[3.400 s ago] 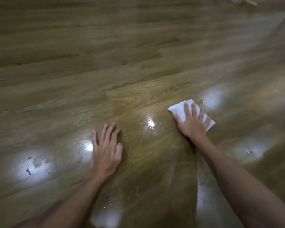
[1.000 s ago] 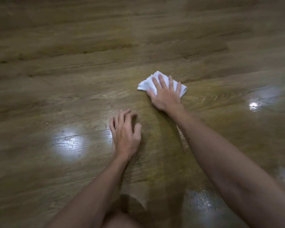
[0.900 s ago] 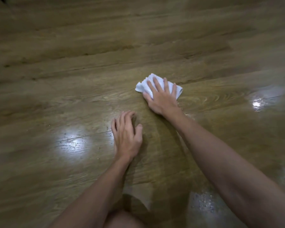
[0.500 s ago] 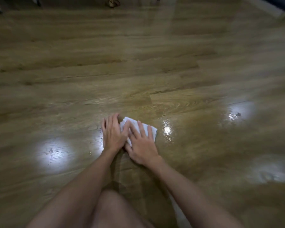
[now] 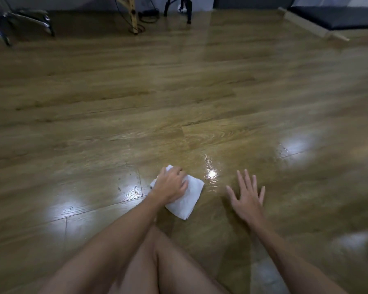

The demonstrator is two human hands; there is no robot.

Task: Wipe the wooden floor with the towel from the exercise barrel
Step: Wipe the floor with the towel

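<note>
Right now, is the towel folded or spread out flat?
Folded: the towel lies as a compact, thick rectangle on the floor, with the left hand on its far end.

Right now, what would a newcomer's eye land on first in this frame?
The white towel on the wooden floor at centre, with the left hand on it. To its right, the right hand is spread open. Bright glare patches shine on the glossy boards.

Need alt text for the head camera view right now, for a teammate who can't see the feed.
A person kneeling on a glossy wooden floor holds a folded white towel down with the left hand, fingers curled over its far end, while the right hand is spread open above the wet boards beside it. Chair legs and stand legs line the far wall.
</note>
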